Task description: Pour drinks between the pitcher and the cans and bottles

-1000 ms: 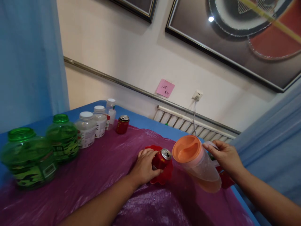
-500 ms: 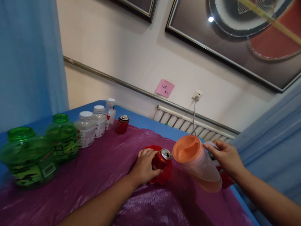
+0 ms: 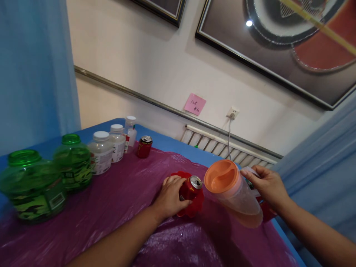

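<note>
A red metal can (image 3: 189, 190) with a silvery top is gripped from the left by the left hand (image 3: 171, 194), fingers and thumb curved round its side, above a red dish (image 3: 197, 207) with a scalloped rim. The handle of a translucent plastic pitcher (image 3: 241, 202) is grasped by the right hand (image 3: 271, 187); the pitcher, capped by an orange lid (image 3: 221, 176) and partly filled with brownish liquid, is tilted leftward, its lid end just beside the can's top. At left, two rounded, glossy green jars (image 3: 35, 191) and white-capped clear bottles (image 3: 102, 155) are arranged in a row, with a second red can (image 3: 144, 147) at the far end. The blue table (image 3: 169, 140) is largely covered by wrinkled, shiny purple sheeting (image 3: 116, 215). Beyond, a pale wall (image 3: 133, 48) is crossed by a metal pipe (image 3: 155, 104) above a ribbed radiator (image 3: 207, 144); the scene is flanked by blue curtains (image 3: 33, 74).
</note>
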Tool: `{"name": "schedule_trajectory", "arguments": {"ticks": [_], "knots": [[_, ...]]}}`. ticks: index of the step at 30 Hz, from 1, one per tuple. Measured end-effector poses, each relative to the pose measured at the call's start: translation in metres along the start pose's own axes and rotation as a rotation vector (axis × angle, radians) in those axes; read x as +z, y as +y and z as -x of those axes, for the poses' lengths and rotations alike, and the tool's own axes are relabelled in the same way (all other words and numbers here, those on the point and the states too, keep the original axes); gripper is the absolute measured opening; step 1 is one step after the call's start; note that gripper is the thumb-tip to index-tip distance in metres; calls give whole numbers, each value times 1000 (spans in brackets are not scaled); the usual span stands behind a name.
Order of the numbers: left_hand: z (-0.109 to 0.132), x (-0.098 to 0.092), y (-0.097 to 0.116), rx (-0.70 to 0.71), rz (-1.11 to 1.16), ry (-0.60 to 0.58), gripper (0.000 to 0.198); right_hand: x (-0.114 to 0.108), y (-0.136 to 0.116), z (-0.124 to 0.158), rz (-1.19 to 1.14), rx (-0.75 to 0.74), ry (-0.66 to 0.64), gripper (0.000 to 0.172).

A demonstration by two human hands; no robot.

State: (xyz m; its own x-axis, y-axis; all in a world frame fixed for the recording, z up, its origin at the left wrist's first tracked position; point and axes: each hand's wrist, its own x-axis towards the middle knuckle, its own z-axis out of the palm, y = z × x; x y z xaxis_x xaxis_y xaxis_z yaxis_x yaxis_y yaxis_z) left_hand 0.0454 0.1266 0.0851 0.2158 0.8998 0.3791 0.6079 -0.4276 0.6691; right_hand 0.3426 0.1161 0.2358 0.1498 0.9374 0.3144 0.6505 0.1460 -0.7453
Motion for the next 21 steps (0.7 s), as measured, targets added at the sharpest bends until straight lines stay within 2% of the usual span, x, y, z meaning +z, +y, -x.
{"name": "schedule_trajectory", "arguments": {"ticks": [9, 21], "knots": [[0, 0, 0, 5, -20, 6, 65, 4, -4, 1, -61, 52, -4, 47], [1, 3, -2, 21, -18, 39, 64, 4, -5, 1, -56, 25, 18, 50]]}}
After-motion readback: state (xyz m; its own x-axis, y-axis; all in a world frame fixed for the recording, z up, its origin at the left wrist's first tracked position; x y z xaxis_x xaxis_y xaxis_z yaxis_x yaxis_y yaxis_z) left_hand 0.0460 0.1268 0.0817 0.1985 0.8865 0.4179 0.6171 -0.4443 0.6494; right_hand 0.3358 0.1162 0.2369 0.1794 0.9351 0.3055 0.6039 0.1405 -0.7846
